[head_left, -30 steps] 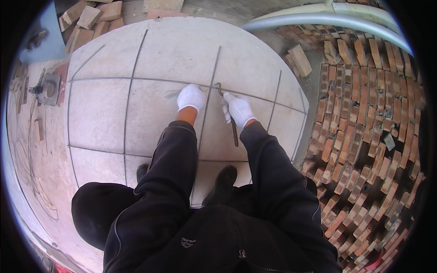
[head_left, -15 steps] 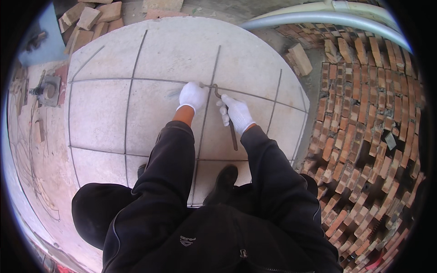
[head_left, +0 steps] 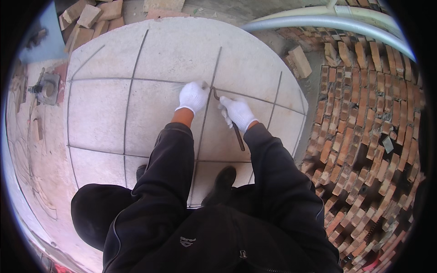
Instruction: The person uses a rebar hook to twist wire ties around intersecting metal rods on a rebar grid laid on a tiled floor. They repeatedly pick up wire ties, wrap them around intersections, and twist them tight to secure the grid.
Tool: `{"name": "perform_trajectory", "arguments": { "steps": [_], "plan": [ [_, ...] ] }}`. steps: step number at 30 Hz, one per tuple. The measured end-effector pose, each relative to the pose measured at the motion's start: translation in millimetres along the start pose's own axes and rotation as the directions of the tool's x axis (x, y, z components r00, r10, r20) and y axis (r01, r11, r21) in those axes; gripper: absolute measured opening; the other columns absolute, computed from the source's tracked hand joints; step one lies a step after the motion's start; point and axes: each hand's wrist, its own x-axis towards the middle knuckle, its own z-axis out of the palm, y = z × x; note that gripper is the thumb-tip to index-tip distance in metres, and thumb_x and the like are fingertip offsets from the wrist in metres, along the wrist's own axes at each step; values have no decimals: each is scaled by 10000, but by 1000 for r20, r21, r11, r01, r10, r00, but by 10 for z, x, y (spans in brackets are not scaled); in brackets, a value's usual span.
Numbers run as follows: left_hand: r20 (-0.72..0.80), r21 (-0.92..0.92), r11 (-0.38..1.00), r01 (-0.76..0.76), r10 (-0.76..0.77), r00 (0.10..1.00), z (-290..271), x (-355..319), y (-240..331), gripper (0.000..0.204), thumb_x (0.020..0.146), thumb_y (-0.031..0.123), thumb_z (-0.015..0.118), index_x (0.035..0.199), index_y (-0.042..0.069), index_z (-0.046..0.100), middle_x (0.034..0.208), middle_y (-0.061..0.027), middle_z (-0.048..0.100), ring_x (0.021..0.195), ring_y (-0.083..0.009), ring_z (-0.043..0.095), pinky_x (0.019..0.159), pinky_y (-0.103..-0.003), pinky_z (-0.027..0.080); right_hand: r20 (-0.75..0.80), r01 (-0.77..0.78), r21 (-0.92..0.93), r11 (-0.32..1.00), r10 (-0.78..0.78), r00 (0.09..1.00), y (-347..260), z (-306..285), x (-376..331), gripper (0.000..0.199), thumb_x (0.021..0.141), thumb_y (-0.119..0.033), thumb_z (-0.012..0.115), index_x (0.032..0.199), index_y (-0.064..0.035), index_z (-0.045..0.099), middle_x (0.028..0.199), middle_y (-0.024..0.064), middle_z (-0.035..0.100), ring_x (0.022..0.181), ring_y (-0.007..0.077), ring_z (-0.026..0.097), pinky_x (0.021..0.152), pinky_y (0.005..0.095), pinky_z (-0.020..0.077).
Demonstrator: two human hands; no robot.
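Note:
Both my hands wear white gloves above a grid of thin rebar (head_left: pixel 158 81) lying on a pale, rounded concrete slab (head_left: pixel 164 123). My left hand (head_left: pixel 193 96) is closed just left of a bar crossing, with the fine ends of a bundle of tie wires (head_left: pixel 180 87) fanning out on its left. In my right hand (head_left: pixel 237 112) is a dark rebar tying hook (head_left: pixel 239 137). Its bent tip meets the crossing of two bars, and its handle end sticks out below my palm. The glove hides the hook's middle, and any wire at the crossing is too small to make out.
Stacked bricks (head_left: pixel 350 113) with gaps cover the right side. Loose bricks (head_left: pixel 89 16) lie at the far left, and another brick pair (head_left: pixel 299 61) sits beyond the slab's right edge. A silver pipe (head_left: pixel 327 20) crosses the far right. My boot (head_left: pixel 223 182) stands on the slab.
The tying hook has turned: its bent tip sits slightly lower at the crossing and its handle end has swung right. My right hand has shifted slightly; the left is nearly still.

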Motion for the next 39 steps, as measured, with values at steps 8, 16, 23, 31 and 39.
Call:
{"name": "perform_trajectory", "arguments": {
  "steps": [8, 16, 23, 31, 39],
  "plan": [
    [-16, -79, 973, 215, -217, 976, -52, 29, -8, 349, 922, 391, 794, 1107, 97, 823, 1098, -190, 821, 1086, -380, 776, 955, -482, 600, -32, -53, -631, 774, 42, 999, -505, -238, -92, 358, 1042, -238, 612, 919, 82, 716, 750, 195, 742, 567, 338, 716, 557, 464, 585],
    [-39, -73, 959, 275, -278, 960, 83, 84, 93, 354, 911, 403, 817, 1056, 81, 796, 1061, -202, 816, 1065, -394, 780, 950, -502, 605, 70, 71, -995, -66, 18, 997, -634, -161, -377, 307, 999, -176, 606, 1116, -3, 831, 1128, 274, 802, 1066, 449, 785, 896, 527, 622],
    [-57, -48, 967, 251, -254, 966, 88, 108, 85, 310, 900, 356, 823, 1059, 91, 803, 1049, -197, 817, 1052, -395, 784, 926, -509, 611, 275, 291, -944, -152, 122, 954, -1047, 85, -529, 281, 943, -136, 632, 1073, 15, 830, 1102, 294, 792, 1077, 461, 774, 898, 534, 613],
    [-28, -54, 963, 265, -266, 963, 77, 124, 87, 356, 886, 388, 826, 1099, 103, 800, 1088, -189, 818, 1080, -398, 773, 950, -491, 601, 155, 112, -868, 484, 49, 987, -888, -192, -717, 355, 905, -222, 691, 1033, 96, 783, 929, 347, 743, 843, 516, 740, 782, 531, 585],
    [-45, -33, 961, 275, -276, 960, 83, 129, 117, 251, 903, 324, 802, 1043, 115, 813, 1059, -178, 821, 1065, -388, 784, 922, -506, 614, 85, 200, -890, 410, -281, 956, -544, -440, -789, 411, 1043, -316, 628, 1108, 55, 792, 923, 329, 741, 838, 488, 752, 782, 521, 588]
  ]
}}
